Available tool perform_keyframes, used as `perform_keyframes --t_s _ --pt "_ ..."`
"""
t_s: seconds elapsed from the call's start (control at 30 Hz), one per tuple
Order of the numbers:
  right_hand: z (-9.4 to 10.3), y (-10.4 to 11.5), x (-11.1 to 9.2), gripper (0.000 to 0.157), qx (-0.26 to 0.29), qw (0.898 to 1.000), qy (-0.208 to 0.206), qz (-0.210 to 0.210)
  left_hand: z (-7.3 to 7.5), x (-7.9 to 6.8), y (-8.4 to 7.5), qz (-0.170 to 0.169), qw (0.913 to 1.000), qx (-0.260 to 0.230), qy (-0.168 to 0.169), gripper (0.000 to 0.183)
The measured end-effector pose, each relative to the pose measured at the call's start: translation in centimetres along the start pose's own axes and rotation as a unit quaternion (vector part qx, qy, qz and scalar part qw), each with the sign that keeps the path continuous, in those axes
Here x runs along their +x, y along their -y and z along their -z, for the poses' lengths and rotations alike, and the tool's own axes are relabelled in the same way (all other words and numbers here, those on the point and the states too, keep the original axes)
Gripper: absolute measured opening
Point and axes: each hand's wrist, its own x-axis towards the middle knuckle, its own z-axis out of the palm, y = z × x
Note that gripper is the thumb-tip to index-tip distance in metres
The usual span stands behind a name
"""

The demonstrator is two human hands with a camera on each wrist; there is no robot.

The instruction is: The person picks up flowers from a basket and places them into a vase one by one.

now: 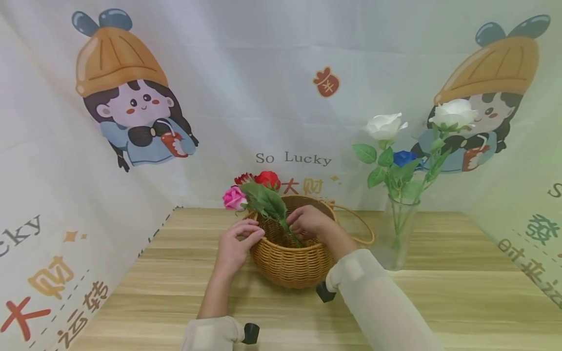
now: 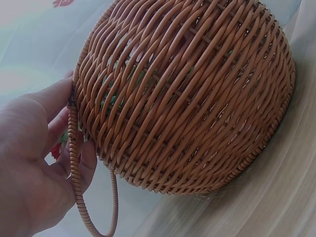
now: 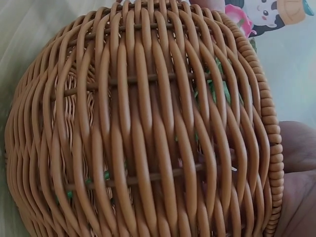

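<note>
Left of the left hand (image 1: 237,243), the pale wood-grain tabletop (image 1: 162,275) offers passage; the looped handle (image 1: 373,235) of the round tan wicker basket (image 1: 291,268) obstructs the gap beside the clear glass vase (image 1: 406,243).

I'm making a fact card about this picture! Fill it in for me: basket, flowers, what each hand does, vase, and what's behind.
Basket: brown, woven basket, standing on the table
Flowers in basket: pink flower, bright red flower, dark red flower, leaning out over the left side
Left hand: left hand holds the basket's left rim
Right hand: right hand reaches into the basket beside a green stem; whether it pinches it, I can't tell
Vase: clear vase, right of the basket, with two white flowers and a blue flower
Behind: pale cloth with cartoon children
</note>
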Motion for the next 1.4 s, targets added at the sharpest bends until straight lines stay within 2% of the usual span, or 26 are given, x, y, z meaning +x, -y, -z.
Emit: perform_keyframes --t_s 0.1,0.13,0.23,0.33,0.37,0.47,0.63,0.87,0.97,1.1,1.33,1.4 --pt "-0.1 0.0 0.0 0.024 -0.008 1.000 0.012 0.000 0.0 0.0 0.0 -0.003 1.0000 0.004 0.001 0.013" --pt "-0.1 0.0 0.0 0.025 -0.013 1.000 0.012 -0.001 0.0 0.2 0.6 -0.006 1.0000 0.006 0.001 0.014" --pt "-0.1 0.1 -0.2 0.025 -0.026 1.000 0.009 -0.004 -0.1 0.2 0.8 -0.012 0.9999 0.006 0.001 0.014" --pt "-0.1 0.2 -0.3 0.026 -0.039 0.999 0.003 -0.007 -0.1 0.2 0.7 -0.011 0.9999 0.004 -0.001 0.014" --pt "-0.1 0.2 -0.4 0.026 -0.041 0.999 0.002 -0.007 0.0 0.0 0.1 -0.008 1.0000 0.001 -0.001 0.013" --pt "0.0 0.2 -0.4 0.026 -0.049 0.999 0.000 -0.002 0.0 -0.1 -0.2 0.001 1.0000 -0.002 -0.002 0.014" --pt "0.0 0.2 -0.4 0.025 -0.045 0.999 -0.004 0.008 -0.1 0.0 0.0 0.002 1.0000 0.000 -0.002 0.013" --pt "-0.1 0.0 -0.4 0.017 -0.027 0.998 -0.041 0.039 -0.6 1.4 3.5 0.005 0.9999 -0.012 -0.007 0.013" --pt "-0.1 0.0 -0.2 0.012 -0.015 0.997 -0.064 0.042 -0.5 1.5 3.9 0.003 0.9999 -0.013 -0.006 0.014" --pt "-0.2 0.1 -0.3 0.006 -0.009 0.995 -0.089 0.043 -0.4 1.3 3.5 0.004 0.9999 -0.014 -0.005 0.015" --pt "-0.2 0.3 -0.4 0.008 0.004 0.994 -0.104 0.037 0.0 0.1 0.4 0.001 1.0000 -0.004 0.001 0.013" --pt "-0.2 0.3 -0.4 0.010 0.008 0.994 -0.105 0.035 -0.1 0.3 0.8 0.002 1.0000 -0.005 0.001 0.013"
